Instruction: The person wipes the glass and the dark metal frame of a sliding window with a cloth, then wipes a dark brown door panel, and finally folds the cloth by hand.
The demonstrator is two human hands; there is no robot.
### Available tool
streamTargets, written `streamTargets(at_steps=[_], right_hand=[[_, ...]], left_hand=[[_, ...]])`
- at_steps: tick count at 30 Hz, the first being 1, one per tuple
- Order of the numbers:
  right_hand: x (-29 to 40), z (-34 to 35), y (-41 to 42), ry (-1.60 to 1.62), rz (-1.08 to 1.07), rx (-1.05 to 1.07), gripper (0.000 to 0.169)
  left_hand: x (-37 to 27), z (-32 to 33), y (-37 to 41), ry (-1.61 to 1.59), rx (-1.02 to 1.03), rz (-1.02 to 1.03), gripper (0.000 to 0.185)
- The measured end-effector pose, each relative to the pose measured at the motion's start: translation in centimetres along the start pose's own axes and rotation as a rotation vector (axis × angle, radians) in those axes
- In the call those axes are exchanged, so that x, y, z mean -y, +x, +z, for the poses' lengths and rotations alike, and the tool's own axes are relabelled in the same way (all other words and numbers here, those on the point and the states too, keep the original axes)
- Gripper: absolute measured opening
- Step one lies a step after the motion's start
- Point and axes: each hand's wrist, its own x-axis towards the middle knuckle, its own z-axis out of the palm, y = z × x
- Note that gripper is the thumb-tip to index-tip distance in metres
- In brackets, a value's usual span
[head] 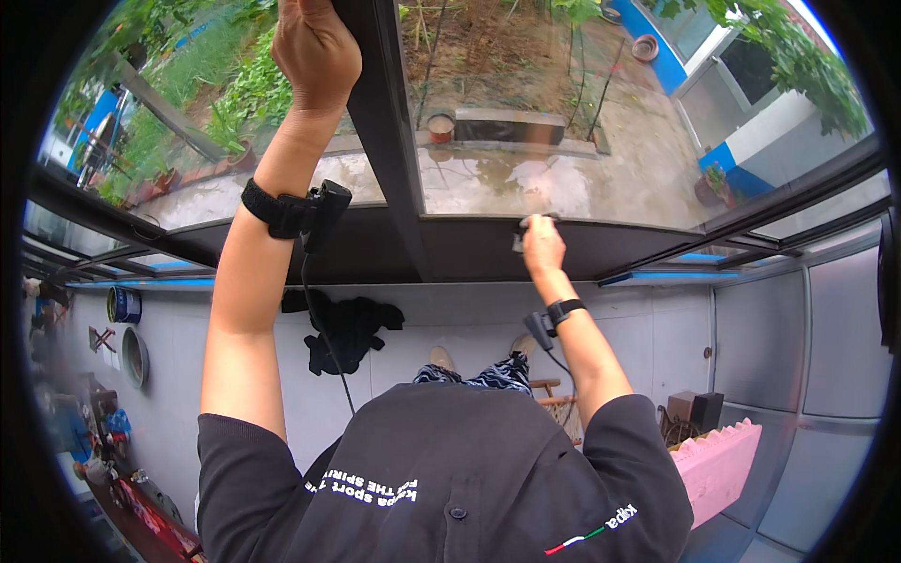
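Observation:
My left hand point(317, 60) is raised at the upper left, its fingers curled against the dark window frame point(383, 91); the fingertips run out of the picture, so what they grip is hidden. Lower down, my right hand point(544, 246) is closed on a small dark and grey thing point(521, 236), perhaps a cloth, at the bottom edge of the large window pane point(493, 176). Each wrist wears a black strap with a small device and a cable.
Below the window, a black garment point(352, 331) lies on the pale floor. A metal basin point(134, 357) and a bucket point(124, 305) stand at the left. A wooden stool point(549, 401) is beside my legs, and a pink-covered thing point(718, 471) is at the right.

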Motion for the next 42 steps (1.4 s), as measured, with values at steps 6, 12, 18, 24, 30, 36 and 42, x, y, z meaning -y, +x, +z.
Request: streamTargets(at_steps=[6, 12, 18, 24, 30, 36, 42], right_hand=[[10.3, 0.0, 0.3, 0.330, -0.356, 0.142, 0.011], [15.4, -5.6, 2.8, 0.839, -0.547, 0.536, 0.015], [10.0, -5.8, -1.0, 1.024, -0.264, 1.057, 0.026], [10.7, -7.6, -4.1, 1.397, 0.191, 1.095, 0.027], [11.6, -8.8, -5.6, 1.243, 0.042, 0.695, 0.045], [12.4, -7.8, -5.9, 1.318, 0.056, 0.689, 0.044], [15.4, -10.6, 1.8, 0.607, -0.578, -0.209, 0.032]], left_hand=[[0.7, -0.7, 0.1, -0.087, 0.107, -0.083, 0.035], [1.2, -1.9, 0.4, -0.144, 0.206, -0.095, 0.033], [-1.4, -10.5, -9.0, -0.050, 0.617, -0.059, 0.022], [-6.5, -17.4, -22.0, -0.517, 1.467, -0.645, 0.058], [-6.2, -17.1, -24.4, -0.467, 1.268, -1.017, 0.038], [-7.2, -16.3, -25.2, -0.613, 1.110, -1.457, 0.027], [-7.0, -18.1, -24.2, -0.322, 1.279, -1.289, 0.029]])
